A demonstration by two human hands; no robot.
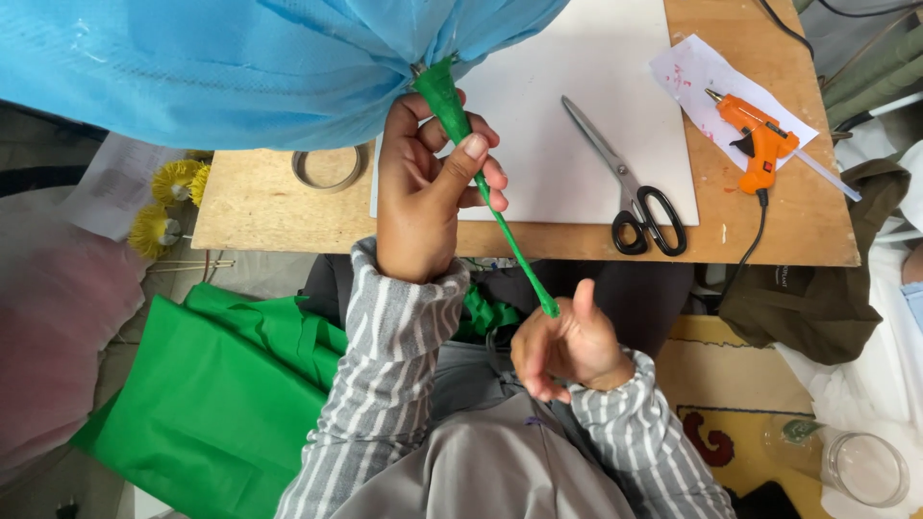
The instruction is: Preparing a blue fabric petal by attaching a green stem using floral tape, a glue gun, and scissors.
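My left hand [423, 192] grips a green wrapped stem [452, 111] just below a large bunch of light blue fabric [240, 62] gathered at the stem's top. The thin green stem runs down and right to its end [548, 308]. My right hand [567, 351] pinches that lower tip between thumb and fingers, over my lap. Both sleeves are grey with white stripes.
A wooden table [260, 207] holds a white board [596, 58], black-handled scissors [630, 192], an orange glue gun [755, 139] on paper, and a tape ring [329, 168]. Green fabric [212, 394] lies at lower left, yellow pompom flowers [168, 207] at left, a glass jar [860, 466] at lower right.
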